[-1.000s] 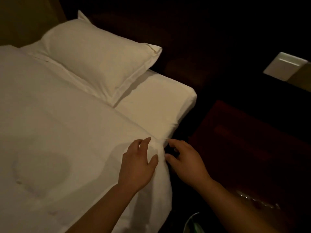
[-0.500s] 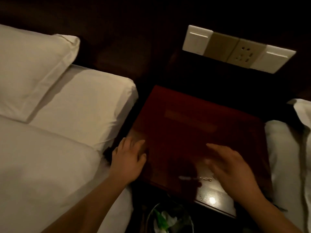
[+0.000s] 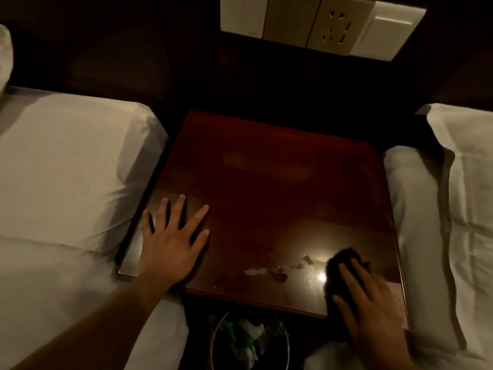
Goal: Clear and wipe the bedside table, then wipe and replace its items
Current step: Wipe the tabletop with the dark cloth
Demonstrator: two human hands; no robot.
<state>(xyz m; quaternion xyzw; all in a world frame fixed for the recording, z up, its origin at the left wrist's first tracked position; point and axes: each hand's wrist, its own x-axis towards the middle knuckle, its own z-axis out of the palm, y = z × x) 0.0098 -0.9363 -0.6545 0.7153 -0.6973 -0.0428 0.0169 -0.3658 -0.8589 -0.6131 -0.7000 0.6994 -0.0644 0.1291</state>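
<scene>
**Worktop** (image 3: pixel 266 182): dark red, glossy bedside table top, seen from above. It stands between two beds. A bright glint of light sits near its front right part.

**Wet marks** (image 3: pixel 277 271): a scatter of small drops and a pale smear near the front edge. They lie between the two hands and nearer the right one. What the liquid is cannot be told.

**Dark cloth** (image 3: pixel 344 260): a black wad on the front right part of the worktop, just right of the wet marks. Only its far end shows; the rest is under the fingers. Its weave and full outline are lost in the dim light.

**Right hand** (image 3: pixel 373 303): laid palm-down on top of the cloth, fingers fairly straight and a little apart, pressing it to the surface. The wrist runs out of view at the bottom edge.

**Left hand** (image 3: pixel 170 244): flat on the front left corner of the worktop, fingers spread wide, holding nothing.

**Waste bin** (image 3: pixel 221 329): round rim below the front edge, with crumpled pale and green rubbish inside. Part of it is cut off by the frame.

**Left bed** (image 3: pixel 66 169) and **right bed** (image 3: pixel 416 209): white sheets, each just beside the worktop.

**Wall panel** (image 3: pixel 320 22): switches and a socket above, cropped at the top.
</scene>
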